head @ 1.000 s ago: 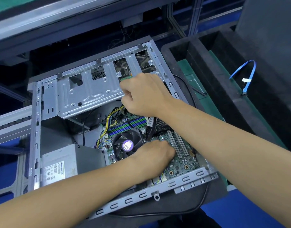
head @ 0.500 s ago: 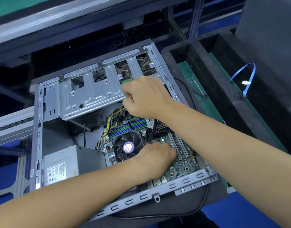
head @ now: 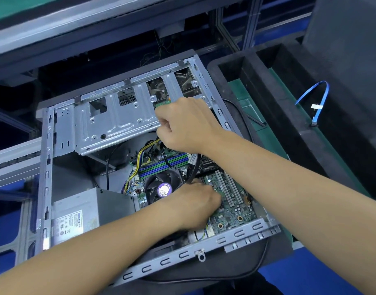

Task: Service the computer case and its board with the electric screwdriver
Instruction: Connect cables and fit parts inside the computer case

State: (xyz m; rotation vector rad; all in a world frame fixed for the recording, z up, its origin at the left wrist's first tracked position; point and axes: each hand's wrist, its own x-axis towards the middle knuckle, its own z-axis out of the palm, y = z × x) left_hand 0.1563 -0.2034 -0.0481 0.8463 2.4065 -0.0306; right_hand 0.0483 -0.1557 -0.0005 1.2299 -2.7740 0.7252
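**Both hands inside the open computer case**

The computer case [head: 123, 124] lies on its side with the panel off, its green board [head: 231, 207] exposed in the lower right part of the interior. Taking the round cooler fan [head: 161, 188] on that board as the landmark: the left hand [head: 195, 207] sits just right of the fan, knuckles up, fingers curled down onto the board beside the long grey slots [head: 227, 188]; what they hold, if anything, is hidden under the hand. A black cable [head: 193, 169] runs down to this hand's fingertips from above.

The right hand [head: 187, 124] is above the fan, over the edge of the metal drive cage [head: 110, 124], its fingers closed in a fist, apparently round something I cannot make out; a small green strip [head: 163, 103] shows just past the knuckles. Yellow and black wires [head: 144, 152] run between this hand and the fan.

Left of the fan sits the grey power supply [head: 82, 211]. Far right of it, a blue cable [head: 319, 101] lies on the black foam tray [head: 255, 81].
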